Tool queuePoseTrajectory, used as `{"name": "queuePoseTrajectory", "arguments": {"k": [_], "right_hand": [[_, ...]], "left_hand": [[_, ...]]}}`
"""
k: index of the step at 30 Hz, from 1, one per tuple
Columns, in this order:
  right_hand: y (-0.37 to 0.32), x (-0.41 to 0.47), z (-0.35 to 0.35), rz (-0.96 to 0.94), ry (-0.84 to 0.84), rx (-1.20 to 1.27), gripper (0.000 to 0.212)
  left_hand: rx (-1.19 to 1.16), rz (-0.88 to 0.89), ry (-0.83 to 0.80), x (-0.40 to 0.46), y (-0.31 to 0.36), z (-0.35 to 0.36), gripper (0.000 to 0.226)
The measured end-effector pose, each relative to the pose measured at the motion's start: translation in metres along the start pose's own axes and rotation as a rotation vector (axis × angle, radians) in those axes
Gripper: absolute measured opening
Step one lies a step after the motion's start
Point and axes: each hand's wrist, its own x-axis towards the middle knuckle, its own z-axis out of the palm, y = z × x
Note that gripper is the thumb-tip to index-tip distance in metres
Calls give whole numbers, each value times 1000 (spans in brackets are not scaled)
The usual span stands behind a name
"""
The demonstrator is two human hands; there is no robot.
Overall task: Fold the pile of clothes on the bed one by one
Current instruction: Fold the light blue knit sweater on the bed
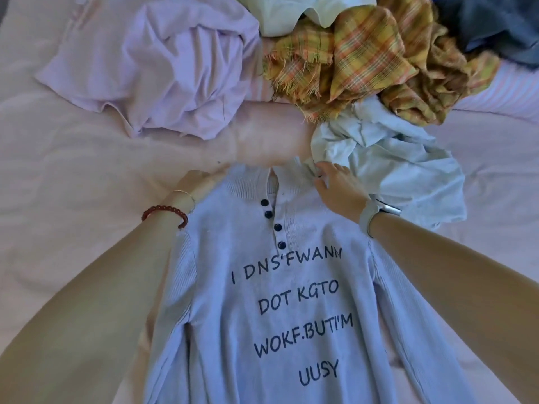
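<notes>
The pale blue knit sweater (291, 301) lies face up on the bed (73, 176), spread flat in the near centre, collar pointing far, dark buttons down the placket, printed lettering across the chest; both sleeves run down along its sides toward the near edge; no fold is in it yet, so by my reading this garment is only at the laying-out stage.

Beyond it the pile waits; a lilac top (163, 68) crumpled at far left, a yellow plaid cloth (364, 59) heaped at far centre-right with a white garment (291, 16) behind it, something dark blue (490, 27) at the far right corner, and a light blue garment (393, 170) bunched just right of the sweater's collar; no folded stack shows anywhere in view, so most of the job looks to be ahead.

Now the hands; the left hand (194, 182), red bead bracelet and thin bangle at the wrist, reaches out to the sweater's left shoulder beside the collar, forearm stretched long from the near left; its fingers lie turned away, so I cannot tell whether they pinch the knit or merely press it. The right hand (338, 185), pale band on the wrist, comes in from the near right and rests at the right shoulder; its fingers (323, 169) curl onto fabric at the collar edge, apparently pinching it right where the light blue garment touches.
</notes>
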Motion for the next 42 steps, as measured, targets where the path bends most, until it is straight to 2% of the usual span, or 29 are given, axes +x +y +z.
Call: {"name": "queuePoseTrajectory", "arguments": {"k": [2,4,5,6,9,10,12,14,15,17,18,20,21,23,25,28,30,32,35,38,40,42], "right_hand": [[-7,17,2,39,-106,52,33],[-10,28,1,86,-214,51,34],[-10,31,0,103,-226,66,33],[-9,32,0,104,-180,104,31],[-5,24,7,-37,250,153,14],[-4,22,12,-88,345,137,10],[-2,21,23,-129,397,67,7],[-4,20,30,-149,430,-44,15],[-7,17,33,-190,466,-81,21],[-16,8,43,-313,517,-58,27],[-22,1,50,-342,490,-12,27],[-32,-5,58,-257,327,111,27],[-35,-2,62,-151,219,165,28],[-41,12,63,78,52,165,40],[-46,24,60,161,6,63,40],[-49,29,56,164,139,90,20],[-50,22,57,75,269,290,16],[-53,15,62,-39,249,464,15],[-52,13,74,-110,-8,460,27],[-47,8,74,-96,-156,513,44],[-44,-7,69,-131,-93,580,44],[-38,-31,66,-222,90,534,40]], "left_hand": [[7,98,-45,12,7,4,30],[-35,276,5,20,14,10,11],[-92,353,56,23,16,13,13],[-169,408,95,24,16,14,11],[-203,515,254,24,10,20,6],[-167,511,300,27,5,22,4],[-53,424,362,32,0,27,16],[157,323,446,33,-3,33,32],[263,335,512,28,-3,36,36],[417,554,627,14,-6,45,36],[491,692,652,7,-11,51,33],[614,869,609,-3,-26,67,33],[671,868,548,-5,-34,74,36],[788,753,409,-5,-45,85,46],[899,657,306,0,-50,92,53],[960,617,233,5,-50,92,58],[904,588,164,6,-48,87,63],[733,634,179,4,-47,80,60],[521,659,377,0,-57,71,49],[566,649,466,-19,-68,74,46],[641,623,504,-33,-76,83,46],[693,573,551,-47,-86,93,45]]}}
